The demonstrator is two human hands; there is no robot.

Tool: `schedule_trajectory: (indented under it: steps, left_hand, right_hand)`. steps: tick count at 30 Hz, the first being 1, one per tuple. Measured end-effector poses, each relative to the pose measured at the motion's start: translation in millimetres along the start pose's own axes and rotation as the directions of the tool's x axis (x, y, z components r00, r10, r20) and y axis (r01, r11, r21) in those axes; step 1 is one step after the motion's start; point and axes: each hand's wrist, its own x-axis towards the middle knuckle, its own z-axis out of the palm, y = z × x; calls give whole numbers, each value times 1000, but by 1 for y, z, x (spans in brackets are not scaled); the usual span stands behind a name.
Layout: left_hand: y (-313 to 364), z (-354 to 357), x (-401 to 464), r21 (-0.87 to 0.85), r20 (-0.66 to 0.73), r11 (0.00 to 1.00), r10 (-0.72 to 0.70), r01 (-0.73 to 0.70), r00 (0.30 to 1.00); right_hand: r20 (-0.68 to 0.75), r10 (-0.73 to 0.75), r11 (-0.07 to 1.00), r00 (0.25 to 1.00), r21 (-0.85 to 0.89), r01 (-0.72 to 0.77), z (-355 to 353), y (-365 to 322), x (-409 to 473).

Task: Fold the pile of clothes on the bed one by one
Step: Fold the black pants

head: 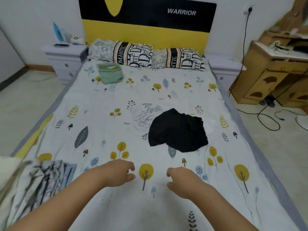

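Black fabric, a crumpled black garment (pixel 177 130), lies on the leaf-printed bed sheet (pixel 103 130) right of the frame's centre, well above both hands and touching neither. A white patterned garment (pixel 145 114) lies partly under its upper-left edge. The black heap is roughly as wide as it is long, so its long axis cannot be told.

Low in the frame, the left hand (pixel 116 172) and right hand (pixel 181 179) hover over the sheet near each other, fingers loosely curled and gripping nothing.

At lower left lies a blurred grey-and-black streaked cloth (pixel 46 180). Toward the top, a green pouch (pixel 110 73) sits on the sheet just below two lettered pillows (pixel 146 55). Only bare sheet lies between the hands and the black garment.
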Motion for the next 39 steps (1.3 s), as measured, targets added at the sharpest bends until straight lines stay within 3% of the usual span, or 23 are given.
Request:
schedule_trajectory:
  steps: [7,21,27,30,32,35,39]
  left_hand:
    - [32,8,76,-62,-97,998,-23,17,995]
    - [17,34,298,61,-352,994,-65,92,934]
    - [14,60,378,132,-434,989,0,63,901]
    - [11,76,404,132,-317,988,-39,84,948]
    - [4,82,415,121,-265,988,-59,94,962]
    - [-1,84,420,142,-405,987,-12,76,914]
    - [0,74,413,21,-482,999,-20,34,876]
  right_hand:
    - [-28,119,993,993,25,-118,11,84,50]
    - [-251,333,942,909,34,-335,61,188,238]
    - [-248,341,939,907,35,-343,89,205,299]
    - [-170,364,931,916,60,-359,107,212,315]
    - [-237,349,937,907,76,-341,113,212,321]
    - [-403,298,953,865,82,-291,114,211,322]
    - [-408,320,945,855,196,-261,105,209,312]
